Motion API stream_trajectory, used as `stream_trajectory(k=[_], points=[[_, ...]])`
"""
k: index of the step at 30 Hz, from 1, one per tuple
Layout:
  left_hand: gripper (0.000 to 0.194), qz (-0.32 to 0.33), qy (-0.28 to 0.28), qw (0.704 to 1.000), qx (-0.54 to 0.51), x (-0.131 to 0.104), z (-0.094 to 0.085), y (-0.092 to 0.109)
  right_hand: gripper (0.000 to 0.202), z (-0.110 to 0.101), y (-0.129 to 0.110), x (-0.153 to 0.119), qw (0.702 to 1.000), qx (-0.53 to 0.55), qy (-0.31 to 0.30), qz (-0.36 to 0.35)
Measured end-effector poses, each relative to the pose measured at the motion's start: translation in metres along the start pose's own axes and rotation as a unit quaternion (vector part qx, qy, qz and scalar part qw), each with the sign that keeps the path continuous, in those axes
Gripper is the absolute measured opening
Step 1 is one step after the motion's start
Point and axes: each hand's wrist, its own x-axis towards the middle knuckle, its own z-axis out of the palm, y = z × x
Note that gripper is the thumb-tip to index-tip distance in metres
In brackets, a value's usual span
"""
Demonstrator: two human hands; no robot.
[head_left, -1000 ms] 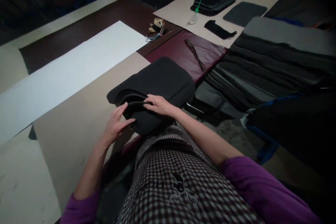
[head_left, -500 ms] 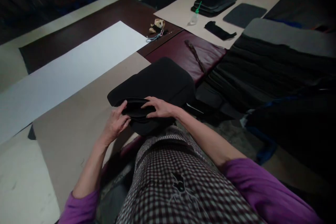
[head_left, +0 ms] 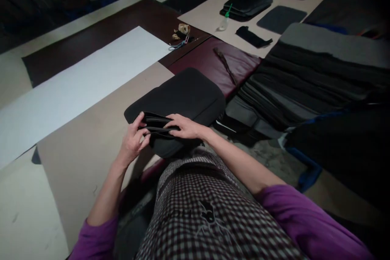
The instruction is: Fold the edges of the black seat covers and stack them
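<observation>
A dark rounded panel (head_left: 191, 89), soft and padded in look, lies at the table edge against my apron. At its near side a black folded piece (head_left: 158, 121) gapes, with several layered edges showing inside. My left hand (head_left: 132, 140) grips the left end of this folded piece between thumb and fingers. From the right, my right hand (head_left: 184, 126) pinches its other end, fingertips partly inside the gap. Whether the folded piece is joined to the panel under it I cannot tell.
Beige board (head_left: 73, 162) and a white sheet (head_left: 91, 73) cover the table leftward. Beyond lie a dark stick-like tool (head_left: 224, 65), a green-tipped bottle (head_left: 224, 23), a stack of black panels (head_left: 246, 3) and a black strip (head_left: 253, 37). Piled dark sheets (head_left: 304, 69) stand at right.
The gap in the folded piece looks narrower, and layered edges now show inside it. My left fingers have shifted slightly up and left along its end; the right hand stays nearly in place.
</observation>
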Motion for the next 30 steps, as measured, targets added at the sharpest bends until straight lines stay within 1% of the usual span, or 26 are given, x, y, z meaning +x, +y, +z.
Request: stream_trajectory(k=[1,3,5,6,8,9,10,12,13,14,15,17,18,19,20,21,23,24,27,28,30], points=[[0.009,-0.003,0.004,1.0,-0.001,0.002,0.0,0.001,0.033,0.0,-0.002,-0.001,1.0,0.001,-0.004,0.001],[0.008,-0.012,0.012,1.0,0.002,0.006,0.0,0.002,0.047,0.001,-0.005,-0.002,1.0,0.001,-0.001,-0.008],[0.007,-0.021,0.023,0.999,0.008,0.011,0.001,0.003,0.06,0.005,-0.007,-0.003,0.999,-0.016,0.021,-0.027],[0.006,-0.023,0.029,0.999,0.009,0.013,0.002,0.003,0.058,0.008,-0.007,-0.004,0.998,-0.031,0.036,-0.034],[0.007,-0.024,0.051,0.998,0.012,0.016,0.003,0.006,0.04,0.013,-0.006,-0.003,0.996,-0.059,0.064,-0.026],[0.009,-0.029,0.073,0.997,0.014,0.016,0.003,0.008,0.031,0.014,-0.005,-0.002,0.995,-0.065,0.074,-0.013],[0.012,-0.04,0.102,0.994,0.018,0.014,0.002,0.011,0.026,0.014,-0.004,0.0,0.995,-0.063,0.082,0.0],[0.021,-0.071,0.178,0.981,0.029,0.007,0.0,0.016,0.028,0.013,-0.002,0.004,0.994,-0.034,0.105,0.012],[0.026,-0.081,0.199,0.976,0.029,0.002,0.0,0.019,0.032,0.011,-0.001,0.007,0.993,-0.008,0.121,0.012],[0.029,-0.079,0.189,0.979,0.02,-0.005,0.0,0.02,0.038,0.009,-0.001,0.009,0.99,0.021,0.138,0.01],[0.032,-0.063,0.145,0.987,0.004,-0.011,0.001,0.021,0.044,0.007,0.0,0.011,0.987,0.049,0.154,0.008],[0.039,-0.016,-0.001,1.0,-0.019,-0.025,0.006,0.019,0.048,0.004,0.002,0.014,0.982,0.088,0.169,0.001],[0.043,-0.001,-0.067,0.998,-0.021,-0.031,0.011,0.017,0.045,0.002,0.003,0.015,0.981,0.096,0.166,-0.007],[0.047,0.003,-0.109,0.994,-0.017,-0.035,0.015,0.014,0.038,0.001,0.004,0.015,0.983,0.096,0.157,-0.021],[0.049,0.0,-0.128,0.992,-0.008,-0.039,0.019,0.011,0.031,0.0,0.006,0.015,0.985,0.091,0.141,-0.04],[0.049,-0.005,-0.13,0.991,-0.003,-0.041,0.022,0.007,0.026,-0.001,0.007,0.014,0.987,0.083,0.12,-0.06],[0.046,-0.004,-0.133,0.991,-0.001,-0.041,0.025,0.001,0.027,-0.003,0.009,0.012,0.992,0.065,0.073,-0.083],[0.043,0.002,-0.137,0.991,0.001,-0.04,0.025,-0.002,0.028,-0.003,0.01,0.011,0.994,0.055,0.05,-0.084],[0.034,0.037,-0.136,0.989,0.032,-0.036,0.019,-0.007,0.031,-0.002,0.01,0.009,0.998,0.022,0.003,-0.056],[0.036,0.049,-0.142,0.988,0.046,-0.034,0.017,-0.007,0.033,-0.001,0.01,0.009,0.999,0.009,-0.007,-0.046],[0.046,0.069,-0.168,0.981,0.071,-0.033,0.015,-0.005,0.038,0.001,0.009,0.009,0.999,-0.012,-0.024,-0.028]])
